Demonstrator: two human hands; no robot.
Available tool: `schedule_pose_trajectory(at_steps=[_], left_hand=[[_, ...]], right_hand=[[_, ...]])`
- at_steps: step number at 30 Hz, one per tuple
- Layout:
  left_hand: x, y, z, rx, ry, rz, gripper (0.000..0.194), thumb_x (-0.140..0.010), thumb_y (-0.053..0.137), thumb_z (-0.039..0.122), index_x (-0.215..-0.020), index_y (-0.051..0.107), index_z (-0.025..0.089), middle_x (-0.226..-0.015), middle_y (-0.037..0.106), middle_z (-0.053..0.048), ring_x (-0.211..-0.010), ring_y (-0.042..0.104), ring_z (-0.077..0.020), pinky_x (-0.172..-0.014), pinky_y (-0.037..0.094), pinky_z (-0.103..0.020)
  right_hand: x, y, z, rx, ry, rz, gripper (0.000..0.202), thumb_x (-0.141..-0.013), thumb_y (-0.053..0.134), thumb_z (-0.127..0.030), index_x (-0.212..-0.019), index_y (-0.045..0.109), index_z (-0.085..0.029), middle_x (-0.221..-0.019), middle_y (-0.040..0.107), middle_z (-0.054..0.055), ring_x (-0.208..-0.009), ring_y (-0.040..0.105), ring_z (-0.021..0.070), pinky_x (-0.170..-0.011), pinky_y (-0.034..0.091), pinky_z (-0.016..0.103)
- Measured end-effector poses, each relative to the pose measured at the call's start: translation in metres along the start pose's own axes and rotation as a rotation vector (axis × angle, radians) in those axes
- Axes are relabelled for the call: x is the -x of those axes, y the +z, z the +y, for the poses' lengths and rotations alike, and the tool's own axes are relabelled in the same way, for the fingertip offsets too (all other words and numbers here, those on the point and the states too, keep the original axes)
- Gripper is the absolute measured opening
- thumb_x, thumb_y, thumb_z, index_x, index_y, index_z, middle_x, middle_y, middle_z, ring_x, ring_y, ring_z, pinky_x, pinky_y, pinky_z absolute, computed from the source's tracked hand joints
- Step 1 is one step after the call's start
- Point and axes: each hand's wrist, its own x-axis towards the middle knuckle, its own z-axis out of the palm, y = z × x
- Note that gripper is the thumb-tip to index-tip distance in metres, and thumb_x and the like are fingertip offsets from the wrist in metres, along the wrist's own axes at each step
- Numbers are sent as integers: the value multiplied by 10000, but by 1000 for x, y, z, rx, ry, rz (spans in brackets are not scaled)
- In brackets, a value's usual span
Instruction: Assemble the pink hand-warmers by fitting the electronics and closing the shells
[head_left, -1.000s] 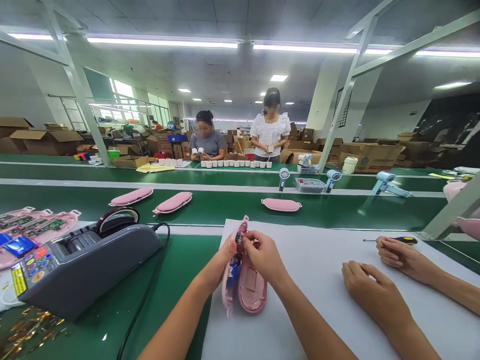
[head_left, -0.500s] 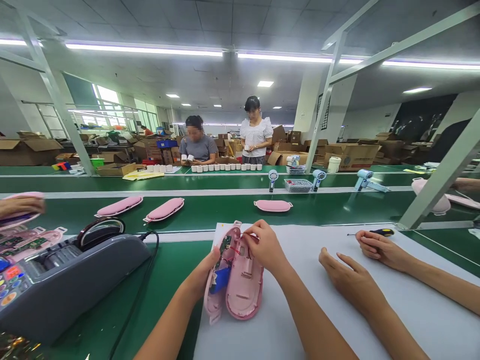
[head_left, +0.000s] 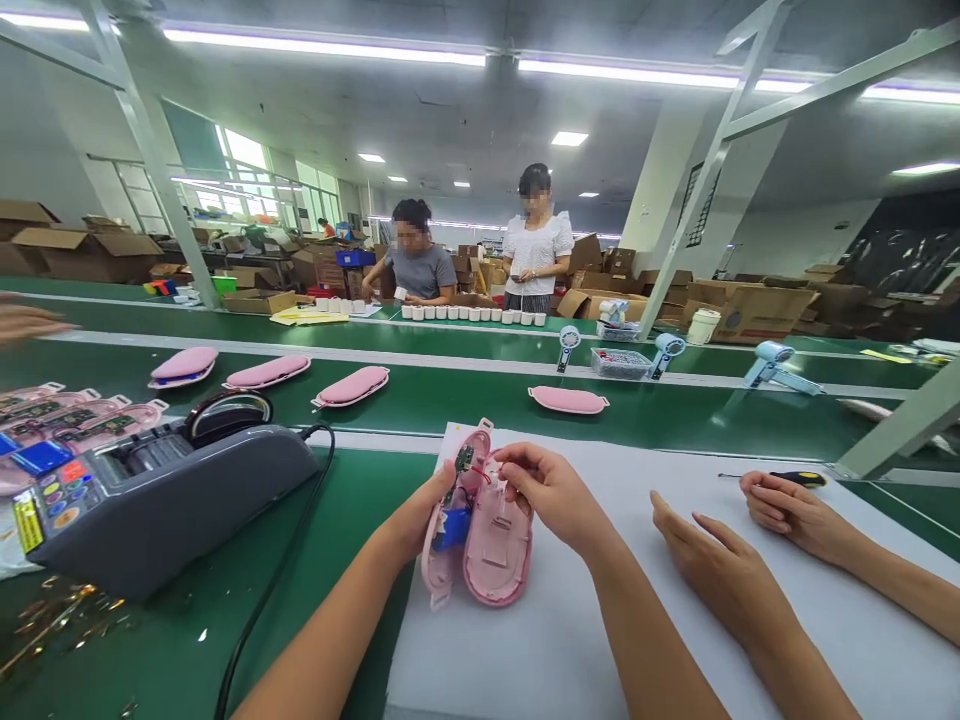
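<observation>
My left hand (head_left: 421,505) grips the edge of a pink plastic casing half (head_left: 439,575), tilted on its side. Inside it are a green circuit board (head_left: 464,459) and a blue battery pack (head_left: 453,529). The other pink casing half (head_left: 497,560) lies open beside it, hollow side up, and red wires (head_left: 481,471) run between the two. Over the top end of that second half, my right hand (head_left: 551,495) has thumb and fingers pinched together close to the wires. What sits between these fingertips is too small to make out.
White paper (head_left: 585,620) covers the bench under the casing. To the right rest another person's hands (head_left: 712,560), near a screwdriver (head_left: 799,479). A grey machine (head_left: 180,500) with a black cable stands left. Pink closed casings (head_left: 352,386) lie on the green belt (head_left: 450,400) beyond.
The view has shifted, and the blue battery side of the casing shows more plainly. My right fingers stay at the casing's top end. At far left, a person's hand has released a pink casing onto the belt.
</observation>
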Motion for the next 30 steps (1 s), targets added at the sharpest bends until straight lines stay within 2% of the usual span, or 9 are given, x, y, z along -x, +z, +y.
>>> schedule_pose_trajectory(at_steps=[3, 6, 9, 14, 17, 20, 24, 27, 30], left_hand=[[2, 6, 3, -12, 5, 6, 661, -774, 597, 592, -1200, 593, 87, -1074, 692, -168, -1119, 590, -323, -1034, 358, -429], [3, 9, 5, -26, 35, 12, 657, -786, 595, 575, -1243, 563, 104, -1099, 687, -160, -1132, 584, -311, -1033, 357, -417], [3, 10, 6, -45, 46, 19, 642, -798, 586, 564, -1262, 549, 123, -1112, 684, -146, -1135, 582, -300, -1023, 364, -402], [2, 8, 4, -77, 39, -6, 664, -765, 586, 615, -1203, 591, 117, -1068, 693, -140, -1069, 609, -307, -964, 409, -394], [1, 7, 3, -97, 41, 5, 659, -768, 574, 626, -1197, 592, 126, -1039, 694, -133, -1014, 629, -297, -916, 434, -387], [1, 11, 5, -118, 53, 11, 697, -755, 591, 626, -1263, 544, 151, -1042, 690, -123, -1008, 629, -301, -909, 437, -389], [1, 18, 9, -162, 81, -74, 852, -697, 655, 619, -1384, 411, 176, -1024, 690, -125, -997, 630, -325, -890, 452, -405], [1, 20, 9, -213, 96, -79, 942, -662, 670, 636, -1425, 352, 183, -1035, 690, -136, -997, 632, -341, -862, 470, -411], [2, 21, 9, -264, 151, -4, 893, -666, 678, 618, -1410, 396, 213, -1207, 635, -122, -1170, 542, -337, -985, 406, -389]], right_hand=[[3, -2, -1, 174, -64, 60, 297, -823, 530, -390, -992, 673, -192, -719, 606, 14, -613, 559, 133, -553, 438, 257], [5, -5, -2, 334, -166, 145, 254, -865, 471, -358, -871, 674, -205, -727, 625, 25, -629, 574, 143, -601, 455, 276], [6, -7, 0, 382, -175, 139, 248, -893, 422, -357, -807, 604, -212, -667, 617, 6, -561, 561, 130, -564, 450, 266], [5, -6, 5, 293, -88, 3, 256, -892, 409, -376, -858, 592, -201, -646, 579, -9, -498, 540, 110, -466, 433, 230], [4, -5, 7, 264, -61, -69, 244, -869, 456, -367, -779, 597, -190, -642, 578, -5, -541, 565, 114, -529, 474, 243], [4, -4, 4, 108, -6, -91, 271, -856, 493, -419, -723, 549, -189, -673, 597, -1, -570, 590, 116, -555, 492, 248], [3, 4, 0, -57, 78, -133, 304, -828, 536, -473, -731, 541, -185, -635, 590, -9, -512, 550, 97, -473, 442, 215], [2, 11, -1, -52, 107, -96, 243, -775, 595, -411, -716, 543, -182, -589, 557, -27, -489, 503, 88, -453, 404, 204], [3, 16, -2, 0, 114, 23, 160, -734, 585, -333, -716, 580, -174, -602, 540, -27, -506, 466, 82, -446, 358, 192]])
